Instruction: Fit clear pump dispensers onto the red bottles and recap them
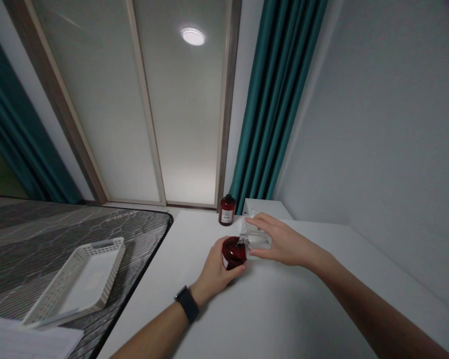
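Left hand (pixel 214 274) clasps 1 small dark red rounded glass bottle (pixel 234 253) standing at the centre of the white table (pixel 284 314); thumb and fingers wrap its body, apparently to steady it. Right hand (pixel 284 243) grasps 1 clear square transparent container (pixel 257 238) from above, touching that bottle's right side. 1 dark red labelled cylindrical bottle (pixel 227 210) stands farther back, apart. 1 white plastic mesh basket (pixel 111 283) lies left.

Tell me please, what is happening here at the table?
A person is at a white table. The left hand holds a small red bottle, and the right hand holds a clear container right beside it. A labelled red bottle stands farther back, near the green curtain. A white basket lies on the mattress.
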`<state>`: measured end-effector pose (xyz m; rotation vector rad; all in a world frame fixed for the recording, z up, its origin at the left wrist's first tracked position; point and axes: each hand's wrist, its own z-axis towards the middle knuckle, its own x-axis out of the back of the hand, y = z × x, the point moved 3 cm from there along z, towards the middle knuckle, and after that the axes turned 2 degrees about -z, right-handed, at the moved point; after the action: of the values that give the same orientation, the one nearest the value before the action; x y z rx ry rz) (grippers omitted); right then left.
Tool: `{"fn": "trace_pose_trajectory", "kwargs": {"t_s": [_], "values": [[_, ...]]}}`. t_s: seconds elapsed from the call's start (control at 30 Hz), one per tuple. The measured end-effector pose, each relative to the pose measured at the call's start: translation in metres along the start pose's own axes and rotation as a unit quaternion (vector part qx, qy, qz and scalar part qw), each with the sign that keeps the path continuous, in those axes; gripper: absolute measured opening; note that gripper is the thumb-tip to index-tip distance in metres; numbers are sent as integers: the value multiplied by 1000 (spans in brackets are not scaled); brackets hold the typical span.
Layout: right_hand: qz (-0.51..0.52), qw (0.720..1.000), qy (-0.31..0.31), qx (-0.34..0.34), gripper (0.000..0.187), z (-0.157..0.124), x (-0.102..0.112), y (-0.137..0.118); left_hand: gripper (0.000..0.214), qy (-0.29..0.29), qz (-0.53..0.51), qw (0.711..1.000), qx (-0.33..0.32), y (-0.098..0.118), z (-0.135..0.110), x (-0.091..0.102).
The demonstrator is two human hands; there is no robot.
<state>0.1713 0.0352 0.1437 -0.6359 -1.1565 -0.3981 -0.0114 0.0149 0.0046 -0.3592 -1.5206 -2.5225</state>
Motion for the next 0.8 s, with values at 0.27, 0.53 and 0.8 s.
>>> {"fn": "trace_pose_trajectory", "kwargs": {"t_s": [0.27, 0.53, 0.8], "values": [[-1, 1000, 13, 11, 71, -2, 0, 0, 68, 2, 0, 1000, 2, -1, 0, -1], [-9, 1000, 14, 19, 73, -2, -2, 3, 68, 6, 4, 1000, -2, -2, -1, 0], [-8, 1000, 7, 12, 72, -2, 0, 0, 69, 4, -4, 1000, 7, -3, -1, -1]]}}
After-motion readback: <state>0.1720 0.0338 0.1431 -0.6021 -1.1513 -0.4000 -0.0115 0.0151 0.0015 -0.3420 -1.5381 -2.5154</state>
